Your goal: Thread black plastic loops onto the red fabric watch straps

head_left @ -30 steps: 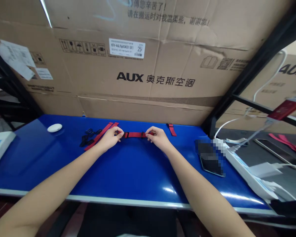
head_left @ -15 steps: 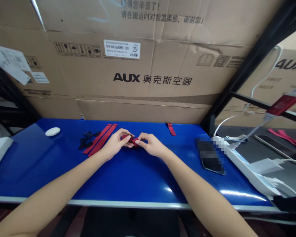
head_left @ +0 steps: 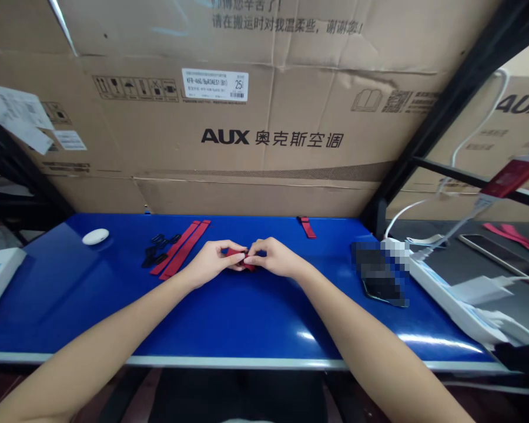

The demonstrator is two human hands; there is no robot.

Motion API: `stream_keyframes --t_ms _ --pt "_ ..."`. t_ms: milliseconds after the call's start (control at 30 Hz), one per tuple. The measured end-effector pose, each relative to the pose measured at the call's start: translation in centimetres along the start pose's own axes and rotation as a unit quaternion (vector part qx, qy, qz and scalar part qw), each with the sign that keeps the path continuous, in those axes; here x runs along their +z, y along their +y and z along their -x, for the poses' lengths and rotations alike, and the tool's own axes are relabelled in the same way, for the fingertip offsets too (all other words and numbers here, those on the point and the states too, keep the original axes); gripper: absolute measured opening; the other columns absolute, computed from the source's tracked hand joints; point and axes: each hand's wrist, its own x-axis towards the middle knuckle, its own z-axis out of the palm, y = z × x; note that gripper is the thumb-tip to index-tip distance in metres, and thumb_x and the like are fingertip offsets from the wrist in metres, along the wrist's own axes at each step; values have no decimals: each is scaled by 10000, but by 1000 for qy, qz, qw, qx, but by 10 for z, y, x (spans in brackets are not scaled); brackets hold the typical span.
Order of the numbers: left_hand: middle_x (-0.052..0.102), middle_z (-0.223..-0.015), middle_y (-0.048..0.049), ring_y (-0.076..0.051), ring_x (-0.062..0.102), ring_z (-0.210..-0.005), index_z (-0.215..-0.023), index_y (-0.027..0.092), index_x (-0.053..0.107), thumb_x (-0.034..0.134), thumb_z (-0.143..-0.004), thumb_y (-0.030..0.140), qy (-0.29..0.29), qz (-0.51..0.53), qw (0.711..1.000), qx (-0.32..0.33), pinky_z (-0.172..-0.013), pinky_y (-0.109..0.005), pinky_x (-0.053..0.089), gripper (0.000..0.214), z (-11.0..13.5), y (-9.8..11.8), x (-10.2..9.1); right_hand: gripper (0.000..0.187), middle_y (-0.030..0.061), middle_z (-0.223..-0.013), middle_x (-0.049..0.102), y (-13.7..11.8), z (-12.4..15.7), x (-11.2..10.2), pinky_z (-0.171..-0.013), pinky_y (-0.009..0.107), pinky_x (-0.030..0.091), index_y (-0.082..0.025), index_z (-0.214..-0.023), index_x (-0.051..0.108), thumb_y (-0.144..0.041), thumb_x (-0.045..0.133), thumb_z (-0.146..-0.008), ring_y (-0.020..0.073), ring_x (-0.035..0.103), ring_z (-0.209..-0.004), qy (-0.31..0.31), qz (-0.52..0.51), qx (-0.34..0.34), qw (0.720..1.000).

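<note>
Both hands meet over the blue table (head_left: 264,329), pinching one red strap (head_left: 234,253) with a small dark part on it. My left hand (head_left: 214,261) is closed on its left portion, thumb on top. Thumb and fingertips of my right hand (head_left: 273,257) grip its right end, close beside the left thumb. Fingers hide most of the strap and the dark part. Left of my hands lie two flat red straps (head_left: 187,251) side by side, with several black plastic buckles (head_left: 155,254) next to them. Another short red strap (head_left: 308,228) with a black end lies farther back.
A large cardboard box (head_left: 264,158) stands behind the table. At the right are a dark phone (head_left: 383,288), a white power strip (head_left: 454,299) with cables, and a black frame post (head_left: 427,123). A white oval object (head_left: 96,237) and a white box (head_left: 0,276) are at the left.
My left hand has shifted slightly right and turned around the strap. The thumbs are now closer together, and the dark part between the hands shows less.
</note>
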Motion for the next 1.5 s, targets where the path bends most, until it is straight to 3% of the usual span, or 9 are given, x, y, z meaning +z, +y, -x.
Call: stream_keyframes --t_ms 133,333,500,767,1067,1200,1267,1367,1500 --pt "735 -971 -122 -229 717 -818 -1041 105 689 755 -738 402 -45 -21 999 -16 -841 -424 582 429 1 2 -2 166 24 -721 678 1 0 -2 -719 267 402 -172 -723 713 -294 657 -821 154 555 -735 -29 8 21 999" --pt "731 -968 -109 -215 714 -774 -1033 121 706 745 -748 392 -26 -39 999 -1 -803 -398 593 395 2 -2 0 185 26 -711 669 -5 2 -8 -732 266 405 -174 -713 718 -289 642 -835 150 547 -734 -55 26 -14 998" --pt "720 -1009 -113 -229 709 -823 -973 117 724 758 -727 393 -48 -50 998 6 -784 -375 593 370 4 1 5 181 17 -652 638 -5 3 -7 -695 265 396 -172 -658 695 -279 672 -802 145 531 -708 -50 37 -20 998" --pt "699 -1095 -134 -263 703 -941 -1149 116 612 817 -682 296 -18 51 999 3 -923 -453 534 541 2 0 1 181 29 -769 692 6 -3 1 -730 286 446 -160 -786 692 -339 691 -758 154 605 -728 49 -188 71 978" --pt "727 -932 -92 -246 720 -824 -1093 129 633 799 -689 267 -3 -17 1000 23 -822 -413 572 458 4 -3 0 265 9 -669 647 11 -6 19 -662 280 449 -167 -734 602 -332 789 -645 144 605 -641 77 -322 142 933" --pt "714 -900 -77 -229 721 -754 -1066 137 600 793 -693 295 46 -8 998 51 -713 -371 596 448 2 0 2 321 -21 -677 613 13 -7 17 -678 286 455 -186 -843 565 -318 787 -651 135 590 -648 103 -348 129 923" --pt "707 -887 -64 -220 719 -716 -1012 145 572 806 -675 302 81 0 994 70 -676 -358 599 439 2 3 2 375 -23 -739 599 10 -7 15 -714 301 467 -203 -966 571 -306 775 -669 137 585 -700 107 -331 82 934" --pt "703 -827 -41 -198 709 -665 -940 156 528 823 -652 292 90 -2 993 78 -665 -348 594 434 2 6 2 456 14 -912 572 0 -4 13 -797 329 475 -224 -1082 602 -278 786 -668 150 571 -818 125 -212 0 969" --pt "707 -838 -45 -203 712 -745 -921 167 490 816 -670 272 63 -5 995 81 -717 -354 582 424 3 7 1 299 49 -996 534 -10 -3 15 -851 336 469 -218 -1016 677 -265 745 -728 171 554 -910 178 -61 -44 981"
